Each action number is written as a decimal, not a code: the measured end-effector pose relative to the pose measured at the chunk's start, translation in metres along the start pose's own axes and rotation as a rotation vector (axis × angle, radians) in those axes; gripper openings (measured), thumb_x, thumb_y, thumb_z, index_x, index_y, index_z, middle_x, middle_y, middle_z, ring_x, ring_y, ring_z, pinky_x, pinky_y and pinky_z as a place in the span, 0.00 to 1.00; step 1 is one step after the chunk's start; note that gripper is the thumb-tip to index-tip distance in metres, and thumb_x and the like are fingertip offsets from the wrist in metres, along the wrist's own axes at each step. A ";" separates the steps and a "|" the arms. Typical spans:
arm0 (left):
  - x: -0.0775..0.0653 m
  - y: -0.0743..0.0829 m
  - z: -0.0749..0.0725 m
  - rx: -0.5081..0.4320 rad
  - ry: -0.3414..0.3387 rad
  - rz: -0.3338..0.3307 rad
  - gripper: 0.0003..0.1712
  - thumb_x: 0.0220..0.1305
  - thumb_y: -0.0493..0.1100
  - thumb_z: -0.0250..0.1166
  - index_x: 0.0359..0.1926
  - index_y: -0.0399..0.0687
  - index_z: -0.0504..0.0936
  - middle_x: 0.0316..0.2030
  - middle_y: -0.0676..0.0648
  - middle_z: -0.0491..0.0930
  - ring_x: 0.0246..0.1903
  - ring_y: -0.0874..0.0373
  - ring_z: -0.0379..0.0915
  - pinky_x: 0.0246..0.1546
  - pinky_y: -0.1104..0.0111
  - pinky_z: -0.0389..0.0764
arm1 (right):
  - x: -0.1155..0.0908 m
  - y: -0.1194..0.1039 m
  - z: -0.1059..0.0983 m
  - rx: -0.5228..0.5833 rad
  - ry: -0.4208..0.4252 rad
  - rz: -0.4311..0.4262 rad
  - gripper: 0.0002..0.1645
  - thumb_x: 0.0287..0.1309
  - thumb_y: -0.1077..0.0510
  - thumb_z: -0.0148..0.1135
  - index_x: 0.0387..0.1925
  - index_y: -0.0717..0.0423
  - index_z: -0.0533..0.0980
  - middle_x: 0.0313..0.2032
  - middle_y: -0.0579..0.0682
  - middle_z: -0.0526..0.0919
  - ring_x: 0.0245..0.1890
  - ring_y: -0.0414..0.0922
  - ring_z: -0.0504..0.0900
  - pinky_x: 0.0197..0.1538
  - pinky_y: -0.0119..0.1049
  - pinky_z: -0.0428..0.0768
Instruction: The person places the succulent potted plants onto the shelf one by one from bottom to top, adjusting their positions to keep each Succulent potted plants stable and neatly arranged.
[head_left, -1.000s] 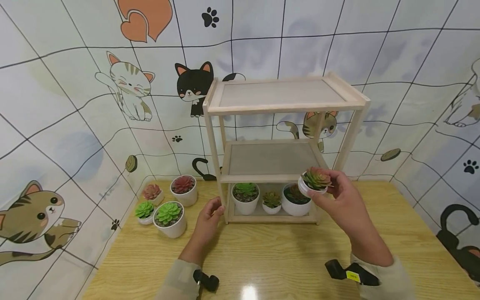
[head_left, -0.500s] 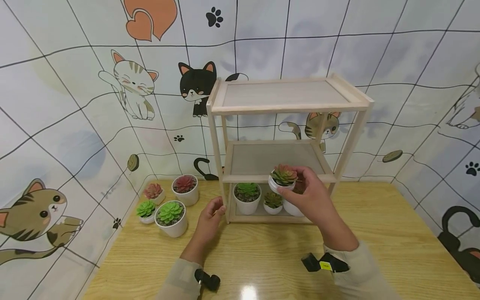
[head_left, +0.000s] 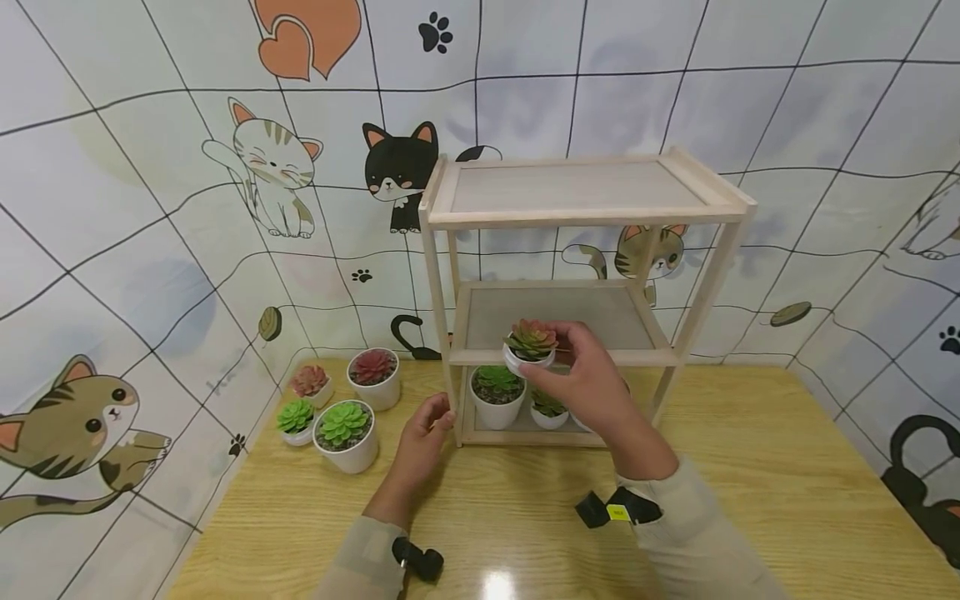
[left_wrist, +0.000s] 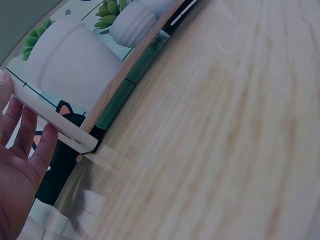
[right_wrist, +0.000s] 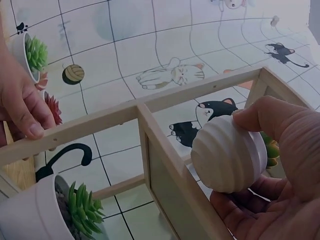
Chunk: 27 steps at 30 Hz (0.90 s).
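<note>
In the head view my right hand (head_left: 588,375) pinches a small potted succulent (head_left: 529,346) with red-tipped green leaves. It holds the pot at the front edge of the middle shelf board. The right wrist view shows the ribbed white pot (right_wrist: 222,155) between thumb and fingers. My left hand (head_left: 423,437) grips the front left post of the wooden shelf rack (head_left: 453,392) low down, thumb on one side and fingers on the other. On the bottom board stand a larger green succulent (head_left: 498,396), a small one (head_left: 549,406) and a white pot mostly hidden behind my right hand.
Left of the rack several potted succulents stand on the wooden table (head_left: 510,500): a dark red one (head_left: 373,377), a pink one (head_left: 311,383), a small green one (head_left: 296,419) and a larger green one (head_left: 346,433). A cat-patterned wall (head_left: 525,108) rises behind the rack.
My right hand has moved left with the small succulent, from the rack's right side to the left part of the middle board's front edge. The left hand has stayed on the post.
</note>
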<state>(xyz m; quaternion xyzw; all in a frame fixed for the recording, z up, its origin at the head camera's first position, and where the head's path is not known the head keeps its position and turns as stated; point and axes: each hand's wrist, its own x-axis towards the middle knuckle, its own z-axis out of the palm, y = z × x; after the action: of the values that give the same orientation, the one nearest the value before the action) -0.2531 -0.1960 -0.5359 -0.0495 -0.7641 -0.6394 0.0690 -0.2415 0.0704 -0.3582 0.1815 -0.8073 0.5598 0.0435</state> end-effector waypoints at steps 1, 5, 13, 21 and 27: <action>0.000 0.000 0.000 -0.001 0.000 0.001 0.16 0.78 0.42 0.59 0.61 0.43 0.78 0.58 0.38 0.81 0.63 0.48 0.75 0.65 0.55 0.76 | 0.001 -0.001 0.002 -0.002 -0.002 -0.001 0.37 0.61 0.56 0.75 0.68 0.61 0.69 0.61 0.59 0.76 0.58 0.55 0.80 0.59 0.43 0.81; 0.001 -0.001 0.001 -0.008 0.002 0.005 0.16 0.78 0.41 0.59 0.61 0.42 0.78 0.57 0.36 0.81 0.61 0.48 0.75 0.64 0.58 0.77 | 0.006 -0.004 0.010 -0.011 -0.015 -0.002 0.38 0.61 0.57 0.75 0.68 0.60 0.69 0.61 0.59 0.76 0.58 0.56 0.80 0.60 0.49 0.81; 0.000 -0.001 0.001 -0.003 0.004 0.004 0.17 0.78 0.42 0.60 0.62 0.43 0.78 0.57 0.38 0.82 0.63 0.46 0.75 0.66 0.52 0.76 | 0.012 -0.006 0.022 -0.003 -0.015 -0.009 0.38 0.59 0.56 0.76 0.67 0.61 0.70 0.61 0.59 0.76 0.57 0.55 0.81 0.60 0.49 0.81; 0.001 -0.002 0.001 -0.009 0.001 0.013 0.18 0.78 0.41 0.59 0.63 0.40 0.77 0.57 0.37 0.81 0.62 0.49 0.75 0.59 0.70 0.77 | 0.014 -0.010 0.026 -0.001 -0.016 -0.002 0.39 0.60 0.56 0.76 0.68 0.61 0.69 0.60 0.59 0.77 0.57 0.55 0.82 0.59 0.49 0.83; 0.000 -0.001 0.000 -0.011 0.004 0.020 0.17 0.77 0.42 0.60 0.62 0.43 0.78 0.57 0.38 0.82 0.61 0.50 0.75 0.59 0.69 0.78 | 0.015 -0.009 0.028 0.014 0.002 0.050 0.39 0.59 0.50 0.77 0.67 0.57 0.70 0.58 0.57 0.80 0.57 0.53 0.83 0.56 0.46 0.84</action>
<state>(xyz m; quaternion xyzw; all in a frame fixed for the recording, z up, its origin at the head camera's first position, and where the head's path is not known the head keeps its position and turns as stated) -0.2531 -0.1957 -0.5371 -0.0561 -0.7601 -0.6429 0.0767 -0.2486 0.0387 -0.3569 0.1610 -0.8077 0.5664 0.0289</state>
